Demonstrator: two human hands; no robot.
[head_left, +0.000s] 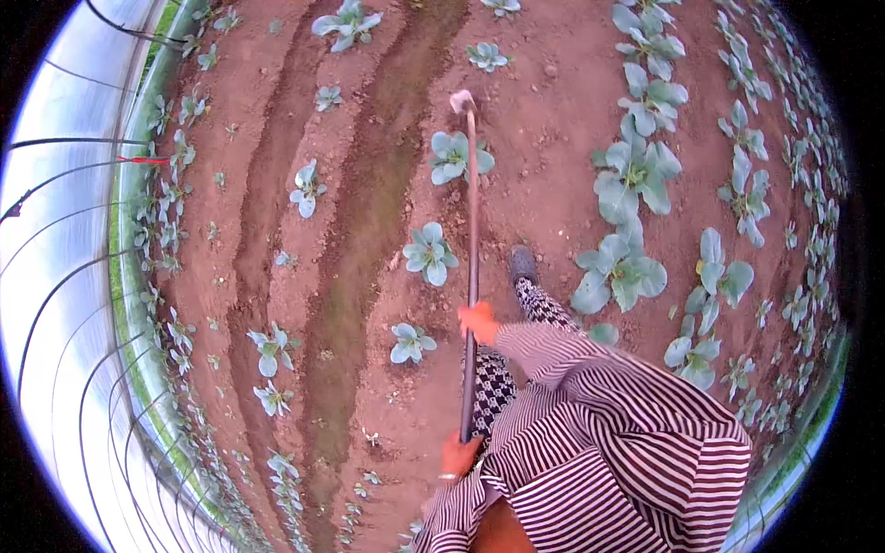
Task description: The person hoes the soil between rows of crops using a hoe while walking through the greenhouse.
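A long-handled hoe (473,221) runs nearly straight up the middle of the view. Its pale blade (462,100) is at the far end, at the soil just beyond a leafy plant (452,158). My right hand (478,323) is wrapped round the middle of the handle. Lower down, my left hand (459,455), with a light band at the wrist, grips the handle near its end. Two more plants, one (430,253) above the other (410,343), grow just left of the handle.
Rows of larger leafy plants (636,170) stand on the right, with smaller ones (307,189) on the left. A greenish furrow (355,249) runs between beds. My shoe (523,264) is on the soil right of the handle. A curved plastic tunnel wall (60,249) borders the left.
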